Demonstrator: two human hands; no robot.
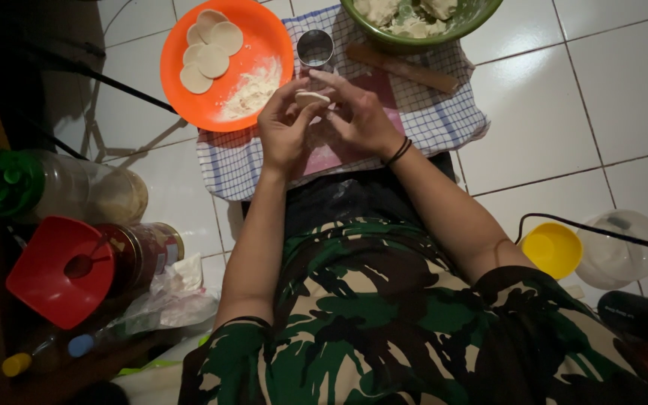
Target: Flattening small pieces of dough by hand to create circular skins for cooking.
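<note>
Both my hands meet over a checked cloth (444,116) on the tiled floor. My left hand (285,127) and my right hand (358,112) pinch a small pale dough piece (311,97) between their fingertips. Just left of them lies an orange plate (264,37) with several round dough discs (211,45) and a heap of flour (253,86). A small metal cup (315,48) stands right beyond my fingers. A green bowl (463,26) with lumps of dough sits at the top edge. A wooden stick (403,67) lies on the cloth near the bowl.
At the left stand a clear jar with a green lid (9,184), a dark jar (144,251), a red funnel (58,270) and a crumpled plastic bag (178,296). At the right are a yellow cup (553,247), a clear lidded container (624,251) and a black cable (601,232).
</note>
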